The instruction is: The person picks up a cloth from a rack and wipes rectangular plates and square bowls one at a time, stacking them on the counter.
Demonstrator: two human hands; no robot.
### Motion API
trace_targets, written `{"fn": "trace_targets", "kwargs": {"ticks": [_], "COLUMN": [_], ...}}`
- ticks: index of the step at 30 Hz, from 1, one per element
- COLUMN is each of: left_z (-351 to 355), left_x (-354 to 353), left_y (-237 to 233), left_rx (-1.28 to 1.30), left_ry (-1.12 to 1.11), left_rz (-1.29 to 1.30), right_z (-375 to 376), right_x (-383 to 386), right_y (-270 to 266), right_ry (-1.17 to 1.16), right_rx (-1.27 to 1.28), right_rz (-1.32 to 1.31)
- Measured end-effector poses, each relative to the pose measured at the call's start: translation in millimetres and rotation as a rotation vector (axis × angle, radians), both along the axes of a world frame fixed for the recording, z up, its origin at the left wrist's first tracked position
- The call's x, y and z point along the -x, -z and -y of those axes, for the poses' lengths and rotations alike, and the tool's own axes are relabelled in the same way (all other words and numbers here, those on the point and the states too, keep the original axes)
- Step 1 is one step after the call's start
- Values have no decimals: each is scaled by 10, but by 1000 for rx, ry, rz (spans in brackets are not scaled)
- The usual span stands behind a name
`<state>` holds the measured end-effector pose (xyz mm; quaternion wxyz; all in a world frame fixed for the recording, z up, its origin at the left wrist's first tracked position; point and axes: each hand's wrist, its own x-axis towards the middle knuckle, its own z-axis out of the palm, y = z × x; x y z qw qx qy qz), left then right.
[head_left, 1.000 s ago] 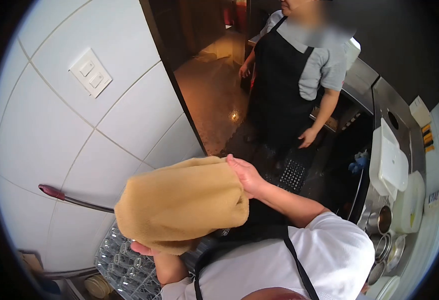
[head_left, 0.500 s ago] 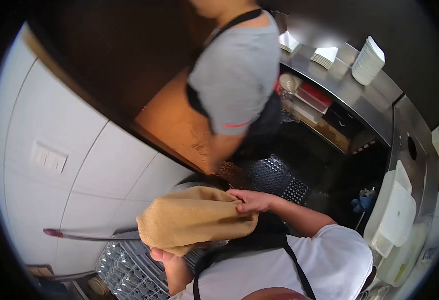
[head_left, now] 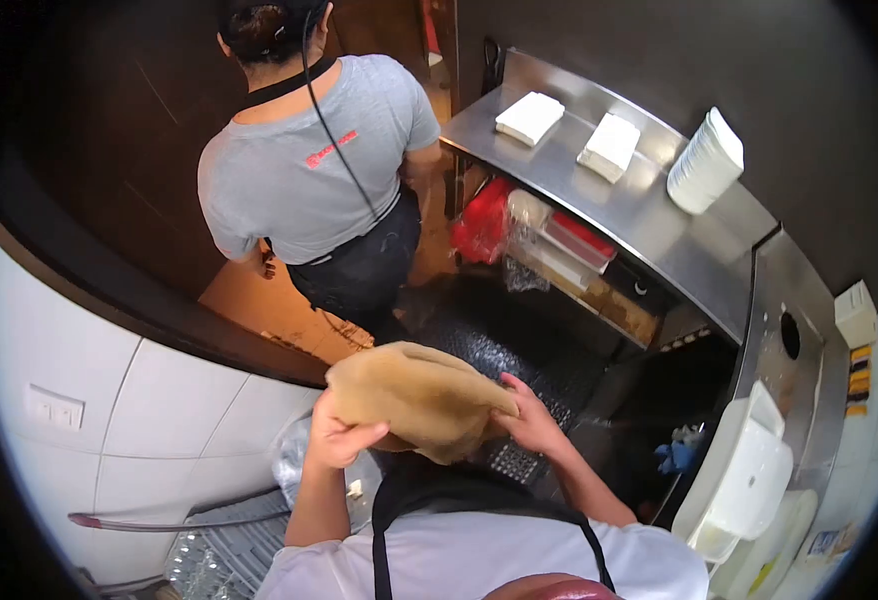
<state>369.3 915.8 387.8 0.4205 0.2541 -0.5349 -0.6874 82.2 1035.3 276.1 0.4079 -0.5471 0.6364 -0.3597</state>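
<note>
A tan cloth [head_left: 419, 400] is stretched between my two hands in front of my black apron [head_left: 459, 490]. My left hand [head_left: 341, 437] is closed on its left edge, thumb lying over the near side. At the opposite end, my right hand [head_left: 531, 418] pinches the cloth's right edge. The fabric sags and folds between them, and some of my fingers are hidden behind it. A clear plastic bag [head_left: 299, 460] is just beside my left forearm.
A co-worker [head_left: 319, 170] in a grey shirt stands in the doorway, back towards me. A steel counter [head_left: 649, 240] on the right bears stacks of white dishes [head_left: 707, 165]. White plastic containers [head_left: 749, 480] stand nearer. A rack of glassware [head_left: 224, 550] is at lower left, by the tiled wall.
The co-worker has moved left and away into the doorway. My left hand has come up from beneath the cloth to its left edge, and the cloth is held more spread out.
</note>
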Motion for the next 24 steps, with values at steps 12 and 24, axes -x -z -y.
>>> {"fn": "trace_targets", "kwargs": {"ticks": [12, 24], "left_z": [1489, 496], "left_x": [624, 1659], "left_y": [1152, 1886], "left_rx": [-194, -503], "left_ry": [-41, -97], "left_rz": [154, 253], "right_z": [706, 1077], "right_x": [748, 1505], "right_y": [-44, 117], "right_ry": [230, 241], "right_rx": [-185, -227], "right_rz": [393, 691]}}
